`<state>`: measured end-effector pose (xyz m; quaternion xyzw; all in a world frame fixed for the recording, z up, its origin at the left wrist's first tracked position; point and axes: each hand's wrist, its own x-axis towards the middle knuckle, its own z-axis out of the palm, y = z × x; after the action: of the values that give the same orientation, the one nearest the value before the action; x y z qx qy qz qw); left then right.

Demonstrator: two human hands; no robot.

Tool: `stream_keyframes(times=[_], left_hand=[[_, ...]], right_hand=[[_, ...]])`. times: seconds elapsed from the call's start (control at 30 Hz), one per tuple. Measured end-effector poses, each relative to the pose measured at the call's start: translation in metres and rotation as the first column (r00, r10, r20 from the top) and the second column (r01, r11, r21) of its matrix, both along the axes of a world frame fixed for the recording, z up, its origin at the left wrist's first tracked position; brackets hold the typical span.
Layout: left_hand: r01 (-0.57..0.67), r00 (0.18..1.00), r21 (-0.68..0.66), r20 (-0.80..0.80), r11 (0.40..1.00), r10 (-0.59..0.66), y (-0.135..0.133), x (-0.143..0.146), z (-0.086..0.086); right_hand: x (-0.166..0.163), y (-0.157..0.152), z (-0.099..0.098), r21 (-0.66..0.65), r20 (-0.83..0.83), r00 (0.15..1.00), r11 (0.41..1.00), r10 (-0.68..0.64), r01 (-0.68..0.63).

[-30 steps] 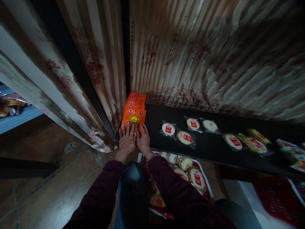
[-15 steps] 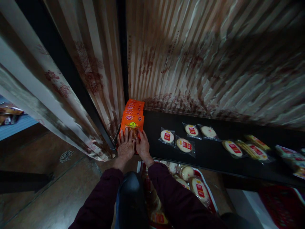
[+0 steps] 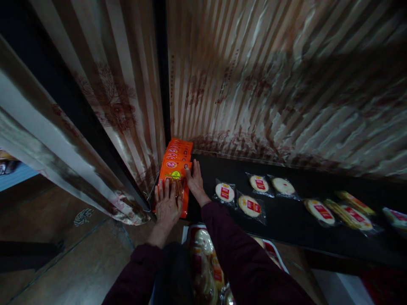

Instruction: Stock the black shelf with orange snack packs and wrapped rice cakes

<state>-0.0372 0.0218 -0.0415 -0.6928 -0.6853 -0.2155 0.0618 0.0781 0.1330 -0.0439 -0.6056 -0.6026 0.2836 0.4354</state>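
Orange packets (image 3: 168,171) reach the black shelf (image 3: 282,220)'s front edge at its left end; the left hand (image 3: 168,209) lies spread on them, the right hand (image 3: 195,182) open along their right edge, neither gripping, room rightward.

A single camera on the head looks forward and steeply down along the sleeves (image 3: 241,262); the black shelf (image 3: 286,220) crosses the view below mid-height, front edge nearer the lens, back edge farther off along the curtain (image 3: 222,84); the shelf's left end lies left of centre, its right end running out of frame; the view is near enough for the left hand (image 3: 168,209) and right hand (image 3: 194,182) to show whole, with floor (image 3: 79,262) below and left of that left end.
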Motion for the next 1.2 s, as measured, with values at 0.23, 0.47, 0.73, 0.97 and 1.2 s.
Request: stream_keyframes(times=[0.23, 0.47, 0.73, 0.97, 1.2], left_hand=[[-0.012, 1.0, -0.014, 0.003, 1.0, 0.012, 0.01, 0.01, -0.003], [-0.037, 0.999, -0.057, 0.008, 0.998, 0.037, 0.014, 0.012, -0.006], [-0.043, 0.999, -0.06, 0.01, 0.997, 0.044, 0.02, 0.016, -0.007], [-0.003, 0.999, 0.024, 0.043, 1.0, 0.002, 0.017, 0.013, -0.008], [-0.091, 0.991, 0.014, 0.103, 0.996, 0.09, 0.013, 0.005, -0.001]], right_hand=[[0.003, 0.053, -0.003, 0.025, -0.1, 0.995, 1.0, -0.015, 0.017], [-0.003, 0.072, -0.011, 0.031, -0.08, 0.994, 0.997, 0.073, -0.07], [-0.002, 0.073, -0.022, 0.027, -0.071, 0.997, 0.999, 0.03, -0.028], [0.002, 0.037, 0.0, 0.112, 0.088, 0.995, 0.993, -0.057, 0.047], [-0.009, -0.088, -0.011, 0.15, 0.305, 0.947, 0.977, 0.103, -0.155]])
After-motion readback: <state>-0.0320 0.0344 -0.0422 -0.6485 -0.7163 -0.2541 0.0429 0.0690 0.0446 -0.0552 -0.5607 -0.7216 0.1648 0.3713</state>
